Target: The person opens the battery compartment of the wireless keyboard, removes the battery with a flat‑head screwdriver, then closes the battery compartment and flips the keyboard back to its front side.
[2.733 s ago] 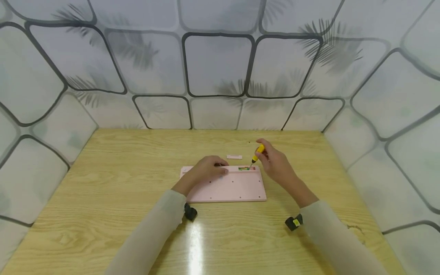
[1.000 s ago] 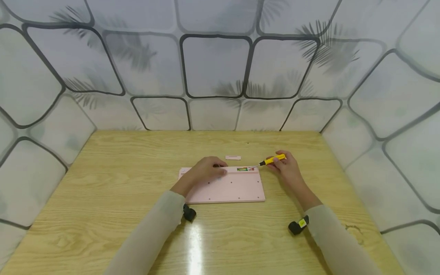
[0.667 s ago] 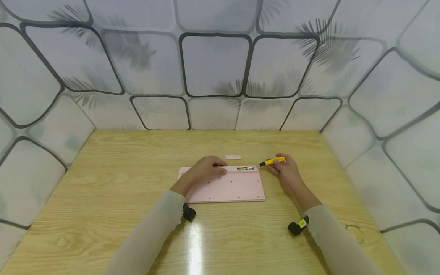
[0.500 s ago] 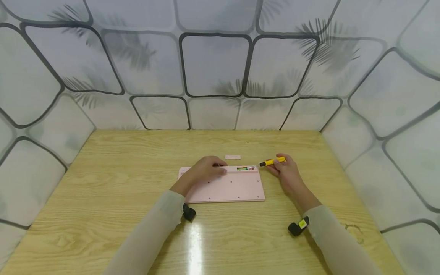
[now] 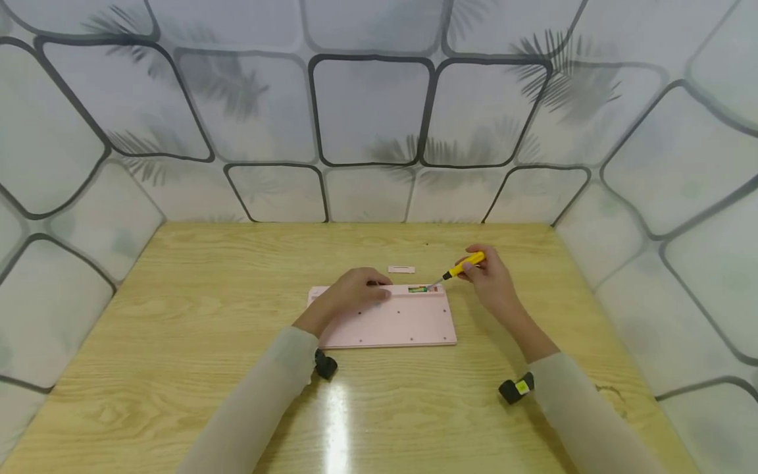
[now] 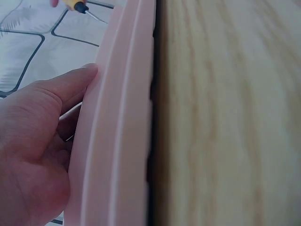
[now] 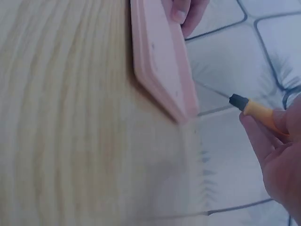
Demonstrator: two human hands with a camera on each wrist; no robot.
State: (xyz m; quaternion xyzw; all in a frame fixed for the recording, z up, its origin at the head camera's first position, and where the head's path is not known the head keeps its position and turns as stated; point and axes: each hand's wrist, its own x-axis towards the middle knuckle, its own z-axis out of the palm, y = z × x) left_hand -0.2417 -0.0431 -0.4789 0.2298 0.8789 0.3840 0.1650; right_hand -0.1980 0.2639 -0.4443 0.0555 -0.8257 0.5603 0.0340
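Note:
A pink keyboard [image 5: 408,324] lies face down on the table, small dark screw holes dotting its back. Near its far right corner a battery compartment is uncovered, showing a green battery [image 5: 417,289]. My left hand [image 5: 353,294] grips the keyboard's raised far edge; in the left wrist view its thumb [image 6: 77,79] lies on the pink back and the fingers are partly hidden beyond the edge. My right hand [image 5: 490,280] pinches a yellow screwdriver [image 5: 468,263] by its handle, the metal shaft slanting down to the left with its tip at the compartment's right part.
The small pink battery cover [image 5: 401,269] lies on the wooden table [image 5: 237,283] just beyond the keyboard's far edge. A tiny dark speck [image 5: 427,244] is farther back. Patterned wall fabric [image 5: 373,118] borders the table behind and at both sides.
The screwdriver was upright at first, then tipped low to the right; in the last half second its handle has risen again. The left hand and keyboard have stayed in place.

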